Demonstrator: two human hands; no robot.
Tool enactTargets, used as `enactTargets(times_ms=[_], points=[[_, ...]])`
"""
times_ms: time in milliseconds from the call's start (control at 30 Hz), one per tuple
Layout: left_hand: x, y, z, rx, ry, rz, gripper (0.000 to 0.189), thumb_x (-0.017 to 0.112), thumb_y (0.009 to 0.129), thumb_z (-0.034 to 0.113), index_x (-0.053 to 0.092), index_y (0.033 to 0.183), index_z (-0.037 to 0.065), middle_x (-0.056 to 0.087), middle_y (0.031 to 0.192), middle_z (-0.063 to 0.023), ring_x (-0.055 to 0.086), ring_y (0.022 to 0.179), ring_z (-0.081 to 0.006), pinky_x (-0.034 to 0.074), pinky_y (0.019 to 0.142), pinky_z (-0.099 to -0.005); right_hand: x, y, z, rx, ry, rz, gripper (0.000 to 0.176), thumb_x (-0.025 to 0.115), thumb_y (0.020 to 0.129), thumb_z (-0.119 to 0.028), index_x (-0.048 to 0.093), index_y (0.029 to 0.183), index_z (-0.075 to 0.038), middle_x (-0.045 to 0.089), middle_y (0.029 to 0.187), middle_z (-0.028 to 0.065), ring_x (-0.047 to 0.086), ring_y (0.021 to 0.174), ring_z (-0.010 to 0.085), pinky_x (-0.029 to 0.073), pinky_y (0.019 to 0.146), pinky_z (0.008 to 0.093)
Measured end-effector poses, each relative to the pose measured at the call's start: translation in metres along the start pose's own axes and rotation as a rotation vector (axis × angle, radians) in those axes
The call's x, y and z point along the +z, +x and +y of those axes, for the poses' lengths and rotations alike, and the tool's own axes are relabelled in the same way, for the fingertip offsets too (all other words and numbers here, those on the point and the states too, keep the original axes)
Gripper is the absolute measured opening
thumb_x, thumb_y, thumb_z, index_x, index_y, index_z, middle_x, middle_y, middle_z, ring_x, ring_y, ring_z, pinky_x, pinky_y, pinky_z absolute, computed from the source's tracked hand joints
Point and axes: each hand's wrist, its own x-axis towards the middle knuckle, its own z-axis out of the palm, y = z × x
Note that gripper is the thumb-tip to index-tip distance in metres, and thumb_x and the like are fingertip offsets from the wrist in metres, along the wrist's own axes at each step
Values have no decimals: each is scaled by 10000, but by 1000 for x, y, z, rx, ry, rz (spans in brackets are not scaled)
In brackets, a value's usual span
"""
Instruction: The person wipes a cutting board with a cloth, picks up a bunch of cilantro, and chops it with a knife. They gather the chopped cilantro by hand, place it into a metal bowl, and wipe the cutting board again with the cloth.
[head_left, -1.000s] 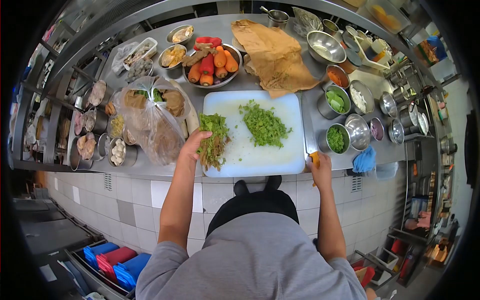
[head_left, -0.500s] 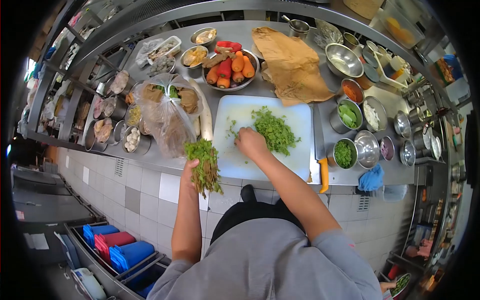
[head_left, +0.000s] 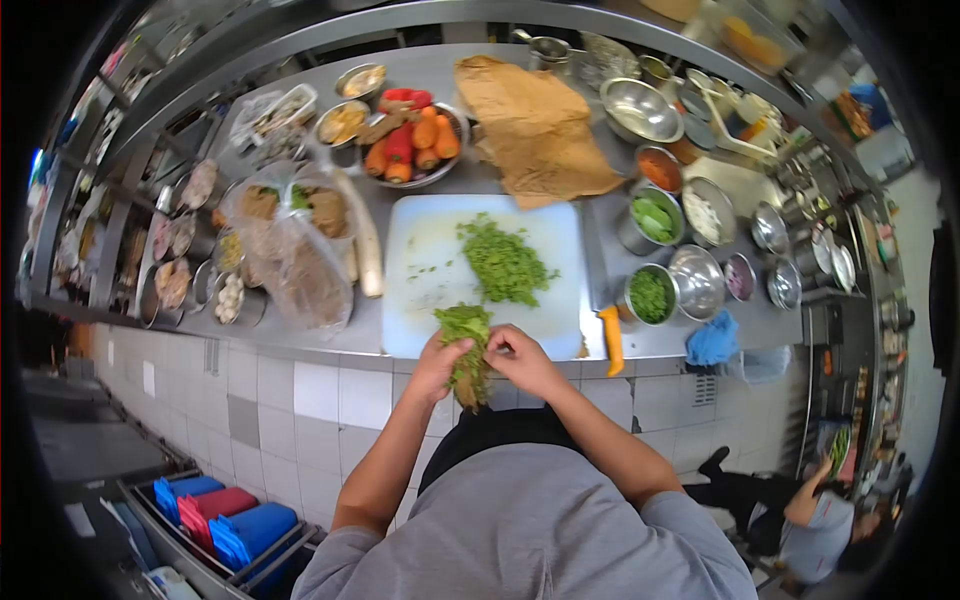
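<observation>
Close to my body, my left hand is wrapped round a leafy bunch of green herbs, its brownish stems pointing down. My right hand is at the bunch's right side, thumb and fingers pinched against it; exactly what lies between the fingertips is hidden. Both hands are over the near edge of a white cutting board. A loose pile of picked green leaves lies on the board, with a few scraps to its left. A knife with an orange handle rests right of the board.
A plastic bag and a white radish lie left of the board. Behind are a bowl of carrots and peppers and brown paper. Metal bowls and a blue cloth stand right. Another person is at lower right.
My right hand has come back from the leaf pile to the bunch. My left hand has brought the bunch rightward, in front of the board. The view has shifted, and the other person shows more fully.
</observation>
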Motion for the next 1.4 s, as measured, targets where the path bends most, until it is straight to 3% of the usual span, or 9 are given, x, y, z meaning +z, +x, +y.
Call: enactTargets(times_ms=[267,733,800,867,900,1000,1100,1300,1400], points=[[228,26,-124,-105,362,-366,441,693,923,94,520,1323,26,650,1175,-71,625,1059,-166,511,919,-325,-152,-166,35,57,327,524,506,474,927,-13,373,1422,8,535,1329,145,515,1244,220,392,1065,331],[665,42,-334,-642,419,-895,348,625,987,300,604,1227,50,670,1151,-98,646,1007,-194,542,845,-381,-474,-409,-29,24,295,1262,460,502,950,-234,492,1363,-33,578,1281,117,522,1191,218,404,1030,354],[747,55,-332,-783,436,-996,528,605,952,543,640,1181,68,699,1078,-96,654,996,-227,500,930,-463,-531,-431,-83,106,384,1390,347,495,967,-255,579,1227,-40,637,1160,111,600,1049,217,481,914,368],[792,54,-303,-469,620,-875,987,596,848,730,338,1530,65,346,1569,-195,249,1483,-346,227,1154,-600,-605,-458,-83,90,474,1342,370,517,971,-330,603,1193,-47,649,1117,125,612,1032,237,485,912,409],[795,77,-300,-381,647,-934,1141,583,810,784,136,1595,87,68,1658,-201,31,1528,-373,139,1153,-658,-636,-473,-77,157,429,1401,419,539,966,-388,602,1210,-53,649,1124,133,613,1036,255,490,890,427],[758,125,-311,-10,803,-793,996,620,867,661,307,1522,-21,314,1567,-268,342,1436,-382,306,1152,-432,-679,-518,-9,222,278,1688,470,566,961,-427,587,1254,-60,631,1039,104,588,933,209,494,795,382],[640,151,-329,472,1094,-862,721,703,875,461,509,1392,-3,402,1505,-254,382,1389,-432,319,1143,-471,-639,-547,102,232,97,1658,415,558,984,-384,582,1238,-56,599,908,41,540,781,144,474,667,307],[451,114,-316,736,1788,-633,583,739,801,212,575,1357,153,393,1515,-215,315,1388,-516,287,1112,-617,-308,-577,381,786,704,1197,260,571,928,-177,670,1115,-25,684,927,106,679,840,270,573,636,398],[426,141,-328,889,1689,-656,480,694,791,125,610,1260,185,560,1262,-166,541,1095,-444,443,889,-533,-233,-549,317,967,267,800,270,672,885,-229,683,1035,-5,677,817,104,630,691,205,510,566,336]])
